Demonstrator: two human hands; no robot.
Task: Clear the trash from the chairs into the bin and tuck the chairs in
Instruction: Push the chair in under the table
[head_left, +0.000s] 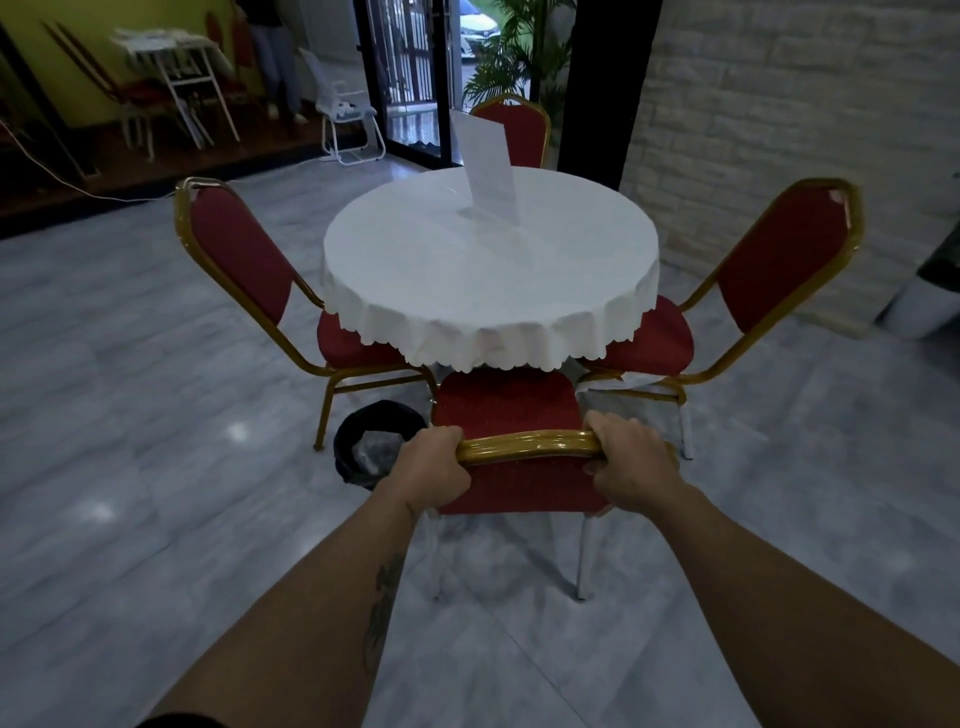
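Near chair (511, 402): red matt fabric, glossy gold metal frame. Desk (488, 270) draped in white smooth cloth. Floor (156, 467): glossy grey marble tile. Bin (363, 441): black plastic liner.

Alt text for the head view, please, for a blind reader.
The left hand and right hand grip the gold top rail of a red chair at a round white-clothed table. Three other red chairs surround it; a black bin stands left of the held chair.
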